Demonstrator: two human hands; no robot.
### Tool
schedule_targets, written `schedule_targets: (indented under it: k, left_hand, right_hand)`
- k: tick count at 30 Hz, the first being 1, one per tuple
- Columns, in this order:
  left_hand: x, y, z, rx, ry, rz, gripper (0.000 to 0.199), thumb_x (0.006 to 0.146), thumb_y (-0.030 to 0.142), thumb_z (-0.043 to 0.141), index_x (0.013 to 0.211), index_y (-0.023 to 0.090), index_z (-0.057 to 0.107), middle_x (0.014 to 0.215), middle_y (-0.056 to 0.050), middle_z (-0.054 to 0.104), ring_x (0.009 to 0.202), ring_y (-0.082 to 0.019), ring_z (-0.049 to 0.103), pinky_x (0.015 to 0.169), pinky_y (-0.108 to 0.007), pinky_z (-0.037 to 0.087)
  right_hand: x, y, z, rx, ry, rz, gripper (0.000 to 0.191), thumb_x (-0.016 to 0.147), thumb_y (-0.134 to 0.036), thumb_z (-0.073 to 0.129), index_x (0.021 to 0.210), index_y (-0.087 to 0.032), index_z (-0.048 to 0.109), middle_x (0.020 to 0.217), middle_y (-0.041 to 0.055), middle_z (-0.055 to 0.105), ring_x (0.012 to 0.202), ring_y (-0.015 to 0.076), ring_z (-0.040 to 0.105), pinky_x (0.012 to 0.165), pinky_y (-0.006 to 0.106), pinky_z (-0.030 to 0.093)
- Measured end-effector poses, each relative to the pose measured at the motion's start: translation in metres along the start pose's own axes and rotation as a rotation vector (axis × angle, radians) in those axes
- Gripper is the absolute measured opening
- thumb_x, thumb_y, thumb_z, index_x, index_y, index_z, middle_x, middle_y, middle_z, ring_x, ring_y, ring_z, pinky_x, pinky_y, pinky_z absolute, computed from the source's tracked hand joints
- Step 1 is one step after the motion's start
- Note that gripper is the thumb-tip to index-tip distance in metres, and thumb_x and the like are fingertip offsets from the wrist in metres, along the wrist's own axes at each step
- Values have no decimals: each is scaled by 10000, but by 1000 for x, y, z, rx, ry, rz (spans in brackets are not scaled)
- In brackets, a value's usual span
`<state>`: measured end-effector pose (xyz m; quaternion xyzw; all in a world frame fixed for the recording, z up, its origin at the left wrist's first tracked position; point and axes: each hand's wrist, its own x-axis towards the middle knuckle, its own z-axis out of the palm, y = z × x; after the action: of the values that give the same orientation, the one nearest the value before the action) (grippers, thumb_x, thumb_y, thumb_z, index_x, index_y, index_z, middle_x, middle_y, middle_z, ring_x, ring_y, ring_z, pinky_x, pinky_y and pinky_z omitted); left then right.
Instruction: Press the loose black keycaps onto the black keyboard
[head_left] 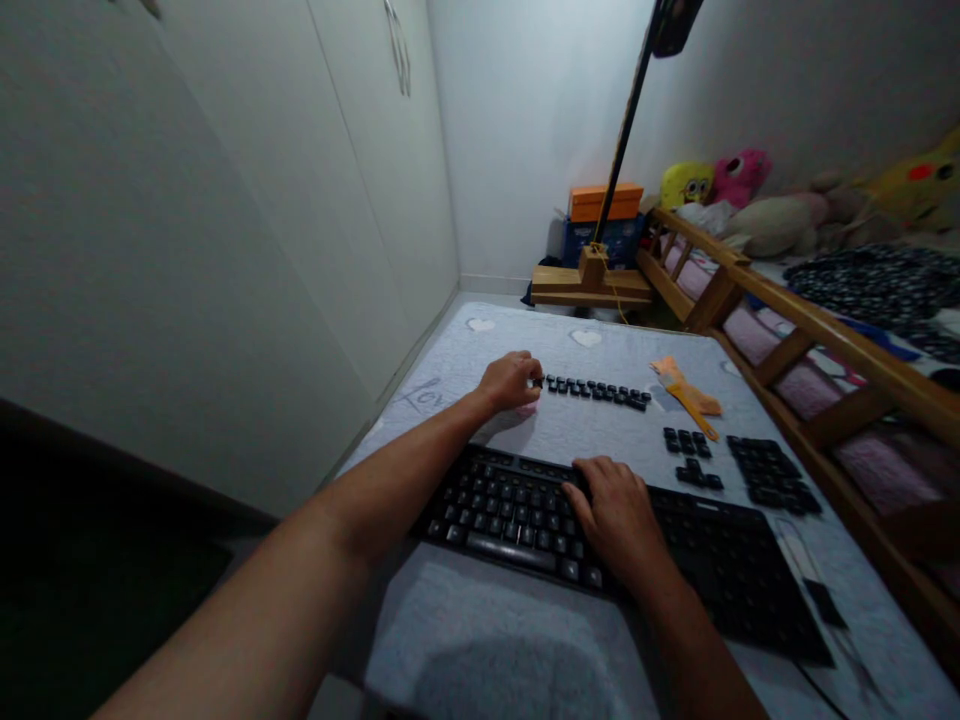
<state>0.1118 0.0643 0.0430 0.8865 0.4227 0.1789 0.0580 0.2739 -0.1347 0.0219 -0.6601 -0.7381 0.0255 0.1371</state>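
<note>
A black keyboard [510,510] lies across the table in front of me. Its left part still carries keys, while the right part shows bare sockets. My right hand [619,510] rests on the keyboard's middle, fingers over its far edge and thumb apart. Beyond the keyboard, my left hand [512,382] is closed in a pinch on a small black keycap [538,382], at the left end of two rows of loose keycaps [596,390]. More keycaps lie to the right: a small block [686,442], an arrow-shaped group [699,475] and a larger block [772,473].
A yellow-handled brush [690,405] lies on an orange cloth [709,400]. A thin tool with a black part [825,603] lies right of the keyboard. A white wardrobe [300,200] borders the left, a wooden bed rail [825,310] the right, and a stand [592,275] is behind.
</note>
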Motion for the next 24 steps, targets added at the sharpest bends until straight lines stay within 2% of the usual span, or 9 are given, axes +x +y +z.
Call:
schedule_targets:
  k: [2,6,9,11,16,20,24]
  left_hand:
    - [-12,-1,-11,-95,13,31,189,709,230,638,875,156,690,922,-58,658,844,-180,609,751,-282,484]
    - [-49,2,-36,-312,-87,66,163,691,158,624,846,145,672,758,-11,653,702,-127,595,686,-243,473]
    - [-82,9,-52,-416,-144,91,151,709,170,624,851,141,666,784,-19,668,712,-120,601,693,-238,470]
    - [-103,13,-59,-398,-169,85,148,714,186,634,854,150,667,795,-19,673,721,-126,599,696,-242,462]
    - [-133,21,-58,-215,-250,73,162,746,206,620,898,190,676,850,-19,673,773,-148,596,710,-254,439]
    - [-139,21,-50,-139,-288,102,156,813,177,534,871,197,677,868,-23,667,811,-157,601,731,-258,436]
    - [-139,22,-46,-124,-288,93,162,832,187,523,879,197,677,888,-26,647,806,-153,596,728,-254,441]
  right_hand:
    - [0,0,0,-1,6,-6,227,923,-328,507,1066,-199,627,1021,91,643,961,255,559,853,374,395]
    - [1,0,2,-4,29,-18,234,919,-327,513,1072,-192,627,1017,93,647,957,262,561,850,384,397]
    - [0,2,5,0,58,-30,230,914,-328,522,1069,-195,627,1015,92,652,955,256,564,841,379,398]
    - [0,3,6,6,73,-36,224,908,-328,530,1061,-198,629,1015,92,653,954,254,565,838,376,396]
    - [1,6,8,12,70,-44,211,908,-340,524,1028,-207,635,1011,88,652,940,253,563,827,375,396]
    - [1,7,9,5,51,-39,226,914,-343,513,1045,-201,633,1034,91,646,954,261,559,841,386,399]
    - [0,6,8,4,35,-32,250,918,-344,512,1079,-190,626,1049,94,642,973,263,556,858,389,402]
